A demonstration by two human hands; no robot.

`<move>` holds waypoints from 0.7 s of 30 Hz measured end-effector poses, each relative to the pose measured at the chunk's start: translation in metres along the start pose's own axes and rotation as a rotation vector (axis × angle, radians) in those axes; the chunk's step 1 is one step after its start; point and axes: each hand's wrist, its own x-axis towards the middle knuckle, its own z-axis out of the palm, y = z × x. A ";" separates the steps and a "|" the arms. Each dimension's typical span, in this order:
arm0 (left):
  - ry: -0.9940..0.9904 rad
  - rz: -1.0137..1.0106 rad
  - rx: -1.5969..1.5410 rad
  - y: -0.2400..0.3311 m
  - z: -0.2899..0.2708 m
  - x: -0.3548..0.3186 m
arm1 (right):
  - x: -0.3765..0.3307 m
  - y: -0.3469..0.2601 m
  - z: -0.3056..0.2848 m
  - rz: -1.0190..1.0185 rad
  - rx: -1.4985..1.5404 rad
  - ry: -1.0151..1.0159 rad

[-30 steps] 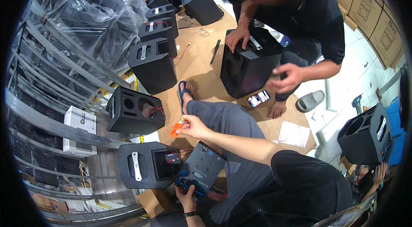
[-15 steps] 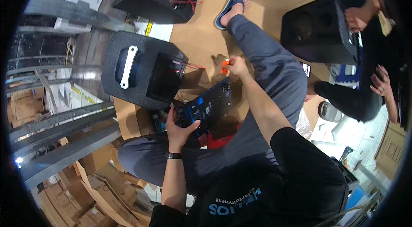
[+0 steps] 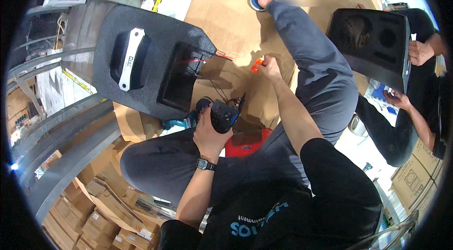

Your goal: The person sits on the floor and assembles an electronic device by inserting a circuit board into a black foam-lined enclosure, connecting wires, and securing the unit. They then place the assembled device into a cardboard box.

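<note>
Two things are filling your hands beside the black speaker cabinet (image 3: 153, 56): your left grip (image 3: 211, 132) is clasping a dark panel unit (image 3: 222, 118) just off the cabinet's lower-right corner, while your right grip (image 3: 270, 67) is pinching a small orange piece (image 3: 257, 65), well apart from the cabinet on its right. You are probably supporting the unit this near the cabinet because thin dark wires (image 3: 221, 90) seem to be running from the cabinet's recess (image 3: 175, 87) toward it, and a close hold is sparing them strain. By pinching only one end of the orange piece, you are presumably leaving the rest exposed. The unit is showing a black face with a round detail (image 3: 227, 117), a blue strip (image 3: 234, 118) along one edge, and small parts (image 3: 234, 102) beyond it. The orange piece is looking bright, with a yellowish tip; its small size is preventing you from telling soft from stiff.
</note>
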 end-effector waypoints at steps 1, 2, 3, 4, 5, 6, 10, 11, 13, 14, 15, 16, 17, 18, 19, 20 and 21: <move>0.021 -0.002 -0.004 0.000 0.001 0.001 | 0.001 -0.002 -0.001 -0.010 -0.035 0.022; 0.032 -0.010 -0.006 0.000 0.003 0.003 | 0.002 -0.004 -0.001 -0.022 -0.007 0.054; 0.008 -0.036 -0.008 0.000 0.004 0.004 | 0.003 -0.007 -0.003 -0.034 0.021 0.087; 0.018 -0.038 -0.009 0.000 0.006 0.005 | 0.004 -0.011 -0.005 -0.005 0.026 0.117; 0.043 -0.029 -0.007 0.001 0.008 0.005 | 0.003 -0.015 -0.007 -0.071 0.032 0.133; 0.043 -0.043 0.001 0.001 0.010 0.005 | 0.001 -0.019 -0.010 -0.095 0.016 0.146; 0.011 -0.060 -0.022 -0.002 0.017 0.004 | -0.007 -0.036 -0.018 -0.086 0.037 0.009; 0.006 -0.060 -0.024 -0.004 0.019 0.004 | -0.008 -0.039 -0.018 -0.092 -0.038 0.072; 0.020 -0.042 -0.016 -0.007 0.022 0.005 | -0.007 -0.042 -0.018 -0.106 -0.187 0.196; 0.039 -0.024 -0.007 -0.009 0.024 0.006 | -0.006 -0.043 -0.017 -0.110 -0.223 0.220; 0.059 0.002 0.001 -0.011 0.026 0.006 | -0.005 -0.042 -0.016 -0.142 -0.138 0.177; 0.033 -0.020 0.020 -0.013 0.028 0.006 | -0.004 -0.039 -0.016 -0.163 -0.056 0.119; 0.010 -0.034 0.038 -0.015 0.030 0.005 | -0.004 -0.037 -0.015 -0.158 0.020 0.063; -0.004 -0.042 0.069 -0.017 0.031 0.005 | -0.004 -0.033 -0.015 -0.140 -0.112 -0.002; -0.007 -0.036 0.056 -0.018 0.033 0.005 | -0.004 -0.030 -0.014 -0.128 -0.102 0.068; -0.001 -0.026 0.054 -0.019 0.034 0.006 | -0.004 -0.028 -0.012 -0.116 -0.094 0.139; 0.004 -0.024 0.075 -0.020 0.035 0.006 | -0.003 -0.026 -0.012 -0.045 -0.101 0.189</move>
